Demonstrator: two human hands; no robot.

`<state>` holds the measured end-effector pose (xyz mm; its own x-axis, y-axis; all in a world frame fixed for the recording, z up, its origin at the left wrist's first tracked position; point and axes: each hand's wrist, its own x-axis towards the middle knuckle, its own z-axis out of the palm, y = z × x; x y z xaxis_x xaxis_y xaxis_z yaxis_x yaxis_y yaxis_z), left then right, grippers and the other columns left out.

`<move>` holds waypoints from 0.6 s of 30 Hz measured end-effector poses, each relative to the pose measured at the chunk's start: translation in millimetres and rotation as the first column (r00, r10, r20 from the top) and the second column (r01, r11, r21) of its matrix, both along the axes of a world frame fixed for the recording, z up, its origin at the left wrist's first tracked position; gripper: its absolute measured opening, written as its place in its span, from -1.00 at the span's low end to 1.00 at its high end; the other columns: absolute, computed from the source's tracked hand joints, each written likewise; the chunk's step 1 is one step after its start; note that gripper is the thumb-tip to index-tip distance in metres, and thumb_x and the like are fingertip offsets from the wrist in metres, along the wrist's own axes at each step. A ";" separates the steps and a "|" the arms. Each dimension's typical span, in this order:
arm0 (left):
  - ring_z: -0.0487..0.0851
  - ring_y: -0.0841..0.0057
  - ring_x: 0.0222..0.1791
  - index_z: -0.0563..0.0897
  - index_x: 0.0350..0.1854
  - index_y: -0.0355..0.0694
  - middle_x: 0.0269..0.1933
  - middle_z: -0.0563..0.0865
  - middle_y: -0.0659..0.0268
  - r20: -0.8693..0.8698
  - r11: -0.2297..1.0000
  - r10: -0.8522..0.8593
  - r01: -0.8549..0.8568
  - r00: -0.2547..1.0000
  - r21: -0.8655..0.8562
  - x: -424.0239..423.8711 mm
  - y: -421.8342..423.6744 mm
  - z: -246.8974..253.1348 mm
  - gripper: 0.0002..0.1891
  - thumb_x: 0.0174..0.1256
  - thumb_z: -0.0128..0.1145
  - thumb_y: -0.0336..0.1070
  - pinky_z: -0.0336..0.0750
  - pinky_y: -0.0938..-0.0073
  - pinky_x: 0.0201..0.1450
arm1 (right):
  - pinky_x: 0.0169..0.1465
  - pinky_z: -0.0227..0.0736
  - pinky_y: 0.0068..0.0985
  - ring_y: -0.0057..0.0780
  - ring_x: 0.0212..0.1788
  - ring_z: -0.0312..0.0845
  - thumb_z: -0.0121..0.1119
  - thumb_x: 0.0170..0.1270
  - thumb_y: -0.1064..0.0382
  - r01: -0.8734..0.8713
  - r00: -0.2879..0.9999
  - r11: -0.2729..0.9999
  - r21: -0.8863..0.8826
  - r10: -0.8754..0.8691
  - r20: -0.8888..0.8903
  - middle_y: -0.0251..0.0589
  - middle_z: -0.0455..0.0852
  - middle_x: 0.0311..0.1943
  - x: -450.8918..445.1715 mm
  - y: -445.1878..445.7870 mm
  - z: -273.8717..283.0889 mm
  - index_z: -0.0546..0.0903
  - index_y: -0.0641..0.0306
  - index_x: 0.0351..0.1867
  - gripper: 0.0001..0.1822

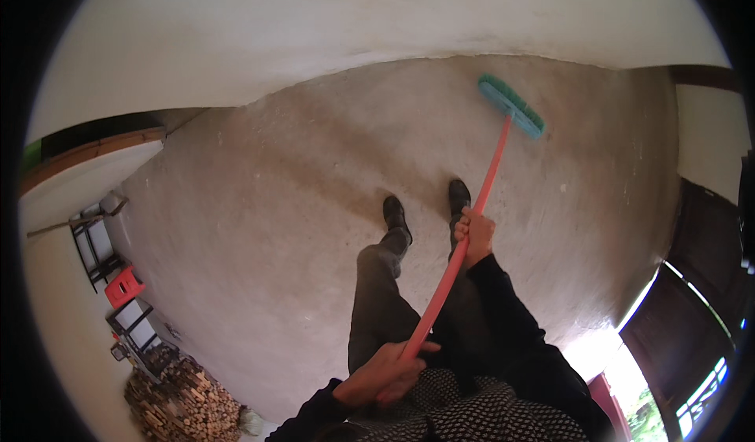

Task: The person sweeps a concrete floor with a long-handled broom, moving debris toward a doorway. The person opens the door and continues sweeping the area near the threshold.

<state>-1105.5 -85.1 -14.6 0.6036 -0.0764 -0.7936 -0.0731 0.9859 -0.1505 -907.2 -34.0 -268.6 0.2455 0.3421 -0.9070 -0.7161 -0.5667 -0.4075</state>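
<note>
A push broom with a long red handle (439, 300) and a teal head with green bristles (512, 106) reaches out ahead of me. Its head rests on the concrete floor (283, 218), tilted across the handle, a little short of the pale wall. My right hand (476, 232) is closed around the middle of the handle, above my right shoe. Near my waist, my left hand (392, 371) grips the handle's upper end, with a finger stretched out past it. Dark shoes and trousers show between the hands and the broom head.
The white wall (383, 17) curves across the far side. On the left stand a red plastic stool (124, 287), dark metal frames (94, 247), a long-handled tool (62, 225) and a pile of stacked firewood (183, 401). Dark doors (666, 330) and a bright doorway (610, 365) are at the lower right.
</note>
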 end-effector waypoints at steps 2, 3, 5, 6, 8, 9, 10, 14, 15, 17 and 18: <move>0.14 0.81 -0.81 0.22 0.23 -0.40 -0.67 0.23 0.52 -0.001 0.996 0.092 -0.092 0.996 0.008 2.1 7.8 -18.9 -0.52 0.31 -0.02 -0.35 0.09 0.72 -0.80 | -0.68 0.09 -0.69 -0.68 -0.70 0.18 0.09 0.20 0.35 -0.063 0.998 0.998 0.025 0.063 0.023 -0.42 0.28 -0.66 1.4 23.1 -14.9 0.33 0.22 -0.52 -0.80; 0.13 0.81 -0.81 0.23 0.23 -0.41 -0.66 0.21 0.53 0.017 0.993 0.106 -0.107 0.994 0.046 0.1 12.6 -29.1 -0.52 0.30 -0.02 -0.34 0.08 0.73 -0.80 | -0.68 0.09 -0.69 -0.68 -0.70 0.18 0.08 0.21 0.36 -0.055 0.998 0.998 0.044 0.055 -0.003 -0.42 0.28 -0.66 1.0 33.4 -22.8 0.33 0.23 -0.52 -0.81; 0.12 0.82 -0.80 0.23 0.22 -0.43 -0.64 0.19 0.54 0.017 0.988 0.115 -0.116 0.993 0.103 -12.3 25.0 -50.9 -0.51 0.28 -0.02 -0.33 0.08 0.74 -0.80 | -0.69 0.09 -0.66 -0.68 -0.71 0.18 0.08 0.18 0.35 -0.044 0.999 0.998 0.047 0.045 -0.014 -0.43 0.31 -0.67 -7.9 50.9 -40.6 0.34 0.21 -0.55 -0.80; 0.12 0.83 -0.79 0.23 0.21 -0.44 -0.63 0.18 0.54 0.028 0.989 0.106 -0.108 0.994 0.104 -23.5 31.4 -59.6 -0.51 0.28 -0.02 -0.33 0.07 0.75 -0.81 | -0.69 0.09 -0.64 -0.67 -0.72 0.19 0.09 0.16 0.34 -0.044 0.999 0.998 0.036 0.044 0.001 -0.43 0.33 -0.68 -17.8 59.7 -51.6 0.34 0.17 -0.57 -0.80; 0.11 0.84 -0.79 0.23 0.20 -0.46 -0.62 0.17 0.54 0.052 0.987 0.098 -0.104 0.994 0.123 -54.7 42.4 -74.5 -0.51 0.27 -0.03 -0.34 0.06 0.77 -0.81 | -0.70 0.12 -0.60 -0.64 -0.72 0.24 0.02 0.16 0.25 -0.142 0.985 0.989 -0.041 0.146 0.089 -0.47 0.35 -0.68 -48.2 72.6 -74.3 0.35 0.10 -0.58 -0.82; 0.11 0.85 -0.79 0.24 0.20 -0.47 -0.63 0.17 0.54 0.036 0.986 0.122 -0.125 0.992 0.106 -65.4 40.4 -76.4 -0.52 0.26 -0.04 -0.35 0.06 0.78 -0.81 | -0.70 0.12 -0.62 -0.64 -0.72 0.24 0.04 0.16 0.29 -0.146 0.988 0.987 0.071 0.142 0.057 -0.44 0.34 -0.67 -58.8 67.4 -82.1 0.36 0.14 -0.56 -0.83; 0.11 0.85 -0.79 0.24 0.19 -0.47 -0.63 0.18 0.55 0.027 0.985 0.143 -0.145 0.989 0.094 -92.1 42.6 -81.1 -0.52 0.26 -0.05 -0.36 0.06 0.79 -0.82 | -0.70 0.12 -0.64 -0.64 -0.72 0.24 0.05 0.16 0.34 -0.144 0.989 0.976 0.162 0.137 0.052 -0.42 0.34 -0.67 -85.6 65.5 -93.6 0.36 0.17 -0.54 -0.84; 0.10 0.85 -0.80 0.26 0.19 -0.45 -0.64 0.18 0.55 -0.095 0.938 0.345 -0.342 0.934 0.052 -194.8 7.0 -75.7 -0.55 0.26 -0.09 -0.40 0.04 0.79 -0.83 | -0.68 0.22 -0.61 -0.56 -0.67 0.35 0.00 0.24 0.18 -0.231 0.955 0.884 0.406 0.286 -0.080 -0.41 0.40 -0.62 -224.8 39.9 -128.7 0.45 0.16 -0.46 -0.84; 0.09 0.84 -0.80 0.28 0.19 -0.43 -0.64 0.17 0.55 -0.141 0.919 0.394 -0.388 0.908 0.068 -214.6 -9.2 -68.7 -0.56 0.26 -0.10 -0.41 0.03 0.78 -0.83 | -0.68 0.26 -0.56 -0.53 -0.69 0.36 -0.05 0.26 0.11 -0.254 0.922 0.848 0.466 0.358 -0.147 -0.41 0.40 -0.64 -268.1 31.4 -131.6 0.46 0.13 -0.46 -0.79; 0.09 0.83 -0.81 0.27 0.19 -0.42 -0.65 0.15 0.55 -0.217 0.896 0.438 -0.442 0.872 0.034 -253.4 -37.7 -53.5 -0.57 0.28 -0.12 -0.40 0.03 0.77 -0.83 | -0.70 0.28 -0.50 -0.50 -0.75 0.33 -0.05 0.25 0.08 -0.302 0.878 0.907 0.294 0.385 -0.284 -0.40 0.37 -0.70 -346.2 14.6 -123.3 0.45 0.10 -0.51 -0.76; 0.08 0.83 -0.81 0.27 0.20 -0.41 -0.66 0.14 0.55 -0.257 0.886 0.453 -0.464 0.854 0.021 -268.9 -48.9 -46.0 -0.57 0.29 -0.13 -0.40 0.03 0.76 -0.83 | -0.73 0.28 -0.48 -0.49 -0.79 0.30 0.00 0.24 0.12 -0.489 0.855 0.868 0.084 0.496 -0.151 -0.39 0.35 -0.74 -384.8 5.6 -111.5 0.43 0.10 -0.57 -0.76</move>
